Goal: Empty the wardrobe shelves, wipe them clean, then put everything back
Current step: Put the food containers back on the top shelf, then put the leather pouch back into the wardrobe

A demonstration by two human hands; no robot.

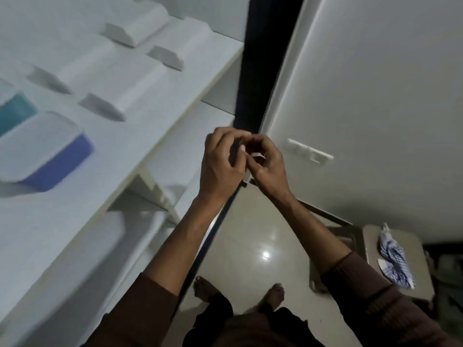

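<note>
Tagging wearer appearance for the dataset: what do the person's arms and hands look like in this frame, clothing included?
Both arms wear dark brown long sleeves pushed up to about mid-forearm, left sleeve and right sleeve. The forearms below the cuffs are bare. The left hand and right hand are bare: no gloves. No watch, ring or bracelet shows, though the frame is somewhat blurred.

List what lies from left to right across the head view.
Teal box → blue box → left hand → right hand → wall switch → striped cloth.
</note>
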